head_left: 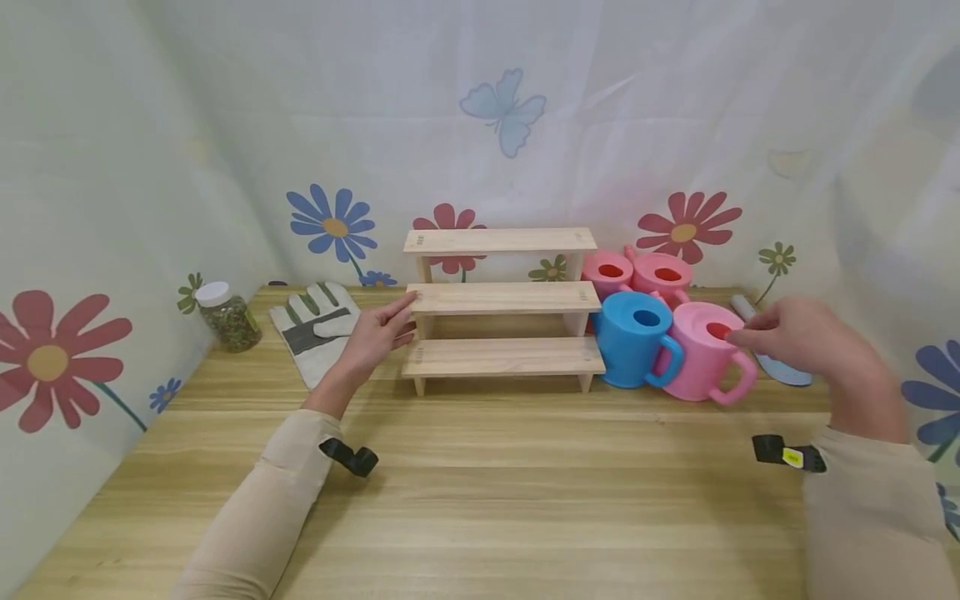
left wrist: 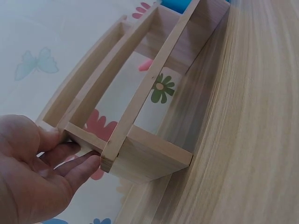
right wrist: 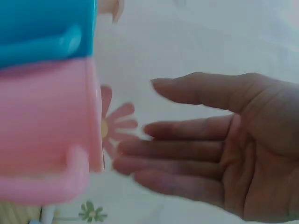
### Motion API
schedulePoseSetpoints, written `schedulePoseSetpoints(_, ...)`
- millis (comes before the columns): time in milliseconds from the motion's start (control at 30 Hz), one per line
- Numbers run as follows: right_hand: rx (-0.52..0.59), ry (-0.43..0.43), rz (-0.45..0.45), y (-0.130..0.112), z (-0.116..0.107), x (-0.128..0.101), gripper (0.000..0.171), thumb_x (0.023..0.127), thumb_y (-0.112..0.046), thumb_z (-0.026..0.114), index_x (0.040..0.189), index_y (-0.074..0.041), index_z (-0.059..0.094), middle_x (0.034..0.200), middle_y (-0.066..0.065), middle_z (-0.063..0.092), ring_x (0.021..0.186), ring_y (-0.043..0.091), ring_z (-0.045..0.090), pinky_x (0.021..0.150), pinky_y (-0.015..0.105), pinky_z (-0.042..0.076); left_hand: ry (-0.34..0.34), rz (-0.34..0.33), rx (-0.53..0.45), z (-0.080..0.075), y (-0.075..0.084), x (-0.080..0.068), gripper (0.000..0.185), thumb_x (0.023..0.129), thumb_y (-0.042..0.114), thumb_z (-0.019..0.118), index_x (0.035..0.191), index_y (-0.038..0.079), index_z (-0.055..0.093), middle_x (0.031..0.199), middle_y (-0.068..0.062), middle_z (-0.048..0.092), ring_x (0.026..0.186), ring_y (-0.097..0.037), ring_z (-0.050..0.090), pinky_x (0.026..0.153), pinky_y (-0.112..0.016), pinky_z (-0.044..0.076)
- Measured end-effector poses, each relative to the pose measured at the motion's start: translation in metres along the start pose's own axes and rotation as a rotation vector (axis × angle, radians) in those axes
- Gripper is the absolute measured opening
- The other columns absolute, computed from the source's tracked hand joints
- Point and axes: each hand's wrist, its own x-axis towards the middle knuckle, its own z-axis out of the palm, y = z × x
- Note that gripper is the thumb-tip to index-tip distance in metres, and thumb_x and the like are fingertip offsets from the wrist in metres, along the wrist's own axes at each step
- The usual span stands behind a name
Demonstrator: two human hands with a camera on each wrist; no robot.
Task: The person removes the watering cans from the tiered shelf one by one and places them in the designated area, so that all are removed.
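Observation:
A three-tier wooden step shelf (head_left: pixel 495 297) stands on the table. My left hand (head_left: pixel 377 337) grips its left end at the middle tier; in the left wrist view the thumb and fingers (left wrist: pixel 77 170) lie about the end of the board. At the right, my right hand (head_left: pixel 798 337) hovers over the handle side of a pink watering can (head_left: pixel 697 354). The right wrist view shows that hand (right wrist: pixel 219 144) with straight fingers, thumb apart, holding nothing. A blue watering can (head_left: pixel 628 342) stands between the pink can and the shelf.
Two red-pink watering cans (head_left: pixel 662 273) stand behind the blue one. Beyond my right hand lies a light-blue tool (head_left: pixel 783 371) with a grey handle, partly hidden. On the left are grey-white work gloves (head_left: pixel 318 329) and a white-lidded jar (head_left: pixel 228 318). A flowered curtain (head_left: pixel 360 125) hangs behind the table.

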Motion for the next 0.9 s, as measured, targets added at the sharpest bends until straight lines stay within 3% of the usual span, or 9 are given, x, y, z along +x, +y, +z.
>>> schedulePoseSetpoints(133,-0.029,0.145,-0.168,-0.030,0.016,0.007,0.054,0.080,-0.044,0.065,0.109,0.002,0.063,0.095,0.015,0.063,0.085,0.032,0.057,0.062,0.041,0.054,0.017,0.019,0.112,-0.001,0.002,-0.001,0.040,0.097,0.021,0.043,0.137,0.019,0.042,0.139,-0.010,0.036,0.114,-0.028,0.048,0.091,-0.040,0.043)
schedulePoseSetpoints(200,-0.009,0.217,-0.255,-0.042,0.028,0.015,0.050,0.082,-0.040,0.065,0.112,-0.001,0.063,0.100,0.016,0.063,0.089,0.033,0.058,0.067,0.044,0.054,0.047,0.070,0.282,0.000,0.005,-0.001,0.040,0.097,0.024,0.043,0.136,0.019,0.043,0.123,-0.018,0.051,0.096,-0.027,0.058,0.082,-0.035,0.050)
schedulePoseSetpoints(267,0.014,0.307,-0.317,-0.050,0.039,0.026,0.048,0.083,-0.039,0.064,0.115,-0.003,0.061,0.101,0.015,0.063,0.089,0.033,0.058,0.067,0.046,0.054,0.083,0.155,0.488,0.001,0.008,0.000,0.038,0.097,0.024,0.043,0.135,0.015,0.046,0.116,-0.020,0.055,0.073,-0.029,0.057,0.069,-0.035,0.050)
schedulePoseSetpoints(367,0.048,0.423,-0.370,-0.057,0.055,0.044,0.051,0.085,-0.038,0.062,0.123,-0.004,0.056,0.109,0.016,0.060,0.096,0.035,0.055,0.070,0.048,0.053,0.132,0.270,0.761,0.004,0.015,0.000,0.038,0.097,0.025,0.043,0.132,0.010,0.049,0.114,-0.024,0.055,0.079,-0.035,0.056,0.073,-0.043,0.047)
schedulePoseSetpoints(467,0.045,0.442,-0.377,-0.058,0.067,0.061,0.056,0.085,-0.036,0.063,0.129,-0.005,0.048,0.118,0.017,0.054,0.106,0.037,0.050,0.077,0.053,0.049,0.127,0.323,0.894,0.009,0.020,-0.002,0.040,0.097,0.026,0.044,0.131,0.006,0.050,0.135,-0.022,0.038,0.116,-0.038,0.043,0.094,-0.049,0.038)
schedulePoseSetpoints(500,0.028,0.429,-0.373,-0.058,0.070,0.065,0.059,0.085,-0.037,0.062,0.132,-0.005,0.046,0.124,0.018,0.050,0.112,0.038,0.045,0.082,0.055,0.045,0.119,0.326,0.926,0.010,0.022,-0.003,0.041,0.097,0.027,0.044,0.131,0.005,0.049,0.137,-0.023,0.034,0.123,-0.039,0.034,0.098,-0.051,0.033)
schedulePoseSetpoints(700,-0.137,0.386,-0.338,-0.051,0.079,0.081,0.076,0.084,-0.052,0.055,0.138,-0.002,0.036,0.137,0.022,0.033,0.125,0.041,0.026,0.098,0.063,0.021,0.119,0.306,1.092,0.019,0.027,-0.008,0.049,0.096,0.034,0.044,0.137,0.007,0.041,0.142,-0.022,0.026,0.129,-0.039,0.021,0.101,-0.053,0.027)
schedulePoseSetpoints(900,-0.200,0.419,-0.261,-0.043,0.068,0.086,0.084,0.083,-0.064,0.042,0.141,-0.005,0.029,0.140,0.023,0.025,0.129,0.042,0.014,0.098,0.067,0.001,0.118,0.286,1.179,0.023,0.033,-0.008,0.061,0.095,0.046,0.039,0.143,0.010,0.030,0.145,-0.022,0.019,0.132,-0.037,0.014,0.102,-0.052,0.025)
